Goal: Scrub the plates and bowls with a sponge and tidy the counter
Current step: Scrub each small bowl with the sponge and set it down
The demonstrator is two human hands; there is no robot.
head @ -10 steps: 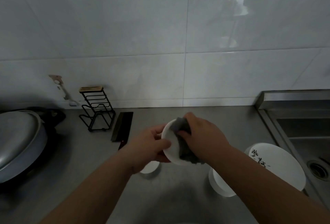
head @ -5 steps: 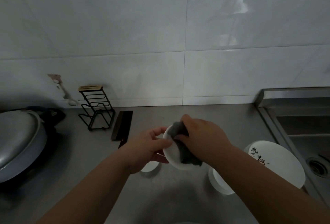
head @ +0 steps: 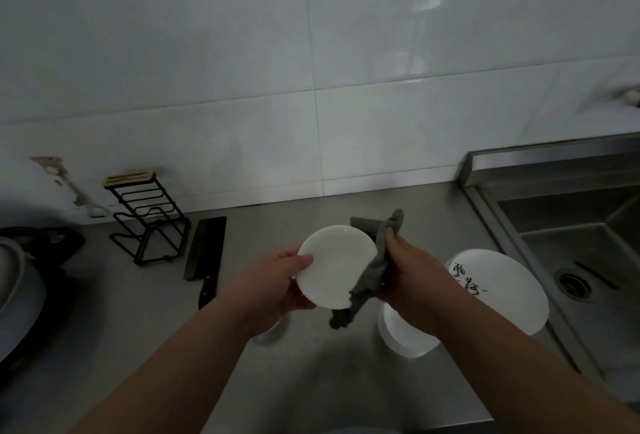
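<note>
The small white plate (head: 336,265) is held up above the counter (head: 311,364), tilted so its face is towards the camera. The left hand (head: 277,283) holds it by the left rim: the thumb lies on the face at the edge and the fingers (head: 299,304) curl round behind and beneath it. The right hand (head: 410,272) is just beside the plate's right rim, its fingers (head: 393,243) bunched tight on a grey scrubbing cloth (head: 372,264). The cloth lies against the right edge of the plate; one end sticks up above the hand and the other hangs limp below the plate's lower rim.

Beneath the right forearm a white bowl (head: 403,335) stands on the counter, and just to its right, touching or overlapping it, is a large white plate (head: 512,288) with black brushed characters. Part of another small white dish (head: 273,331) shows under the left wrist.

The counter is brushed steel. Towards the left lie a dark cleaver (head: 207,248) and, beside it, a black wire rack (head: 149,222) against the wall. A lidded pot (head: 14,281) sits at the far left edge. On the right is a steel sink (head: 588,243) with its drain (head: 573,283). The wall (head: 311,70) behind is of large pale glossy tiles.
</note>
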